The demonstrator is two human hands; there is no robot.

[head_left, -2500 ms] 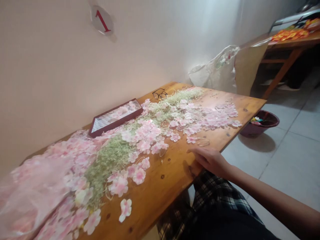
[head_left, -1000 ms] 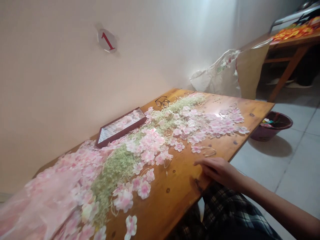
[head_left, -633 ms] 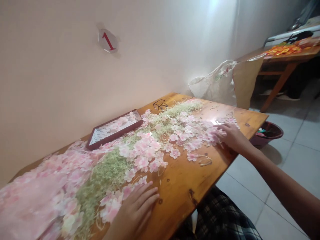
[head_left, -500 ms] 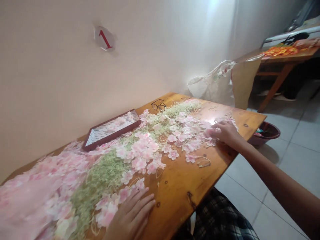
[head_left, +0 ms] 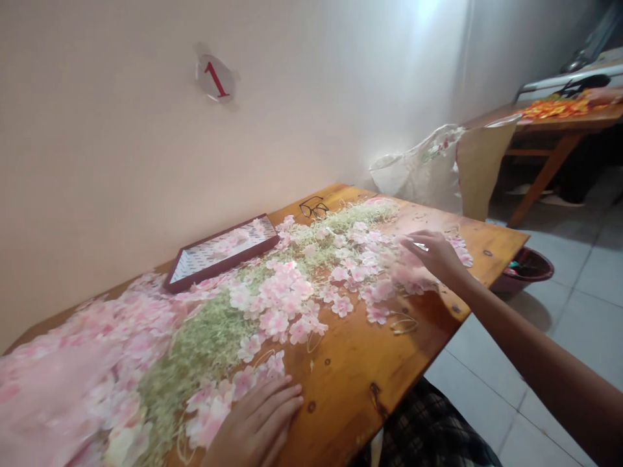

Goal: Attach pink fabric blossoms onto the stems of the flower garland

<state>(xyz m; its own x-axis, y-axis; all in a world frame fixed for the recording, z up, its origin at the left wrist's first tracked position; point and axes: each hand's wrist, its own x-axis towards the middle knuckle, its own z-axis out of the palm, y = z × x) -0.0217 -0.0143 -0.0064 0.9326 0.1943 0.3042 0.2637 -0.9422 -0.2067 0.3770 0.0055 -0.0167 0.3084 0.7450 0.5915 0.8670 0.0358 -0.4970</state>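
Observation:
My left hand [head_left: 257, 418] lies on the table's near part with its fingers stretched out. It rests beside a cluster of pink artificial flowers [head_left: 211, 415], partly covering them. Over the right part of the table, my right hand [head_left: 433, 256] is closed, thumb and fingers brought together. A small bright white patch shows between its fingers, but I cannot make out what they hold. Just below it, pink artificial flowers [head_left: 411, 275] are smeared by motion. More pale pink flowers [head_left: 282, 295] lie across the wooden table [head_left: 350, 363], some with thin cord loops [head_left: 405, 323].
Green artificial foliage [head_left: 195, 357] runs lengthwise along the table, with a large pink petal heap [head_left: 117, 331] at left. Against the wall stand a shallow dark-red tray [head_left: 195, 266] and eyeglasses [head_left: 314, 209]. Beyond the right edge are a bucket [head_left: 528, 269] and a white sack [head_left: 418, 172].
My right hand has lifted slightly off the tabletop, and the flowers beneath it have blurred. My left hand stays in place. The view has shifted a little.

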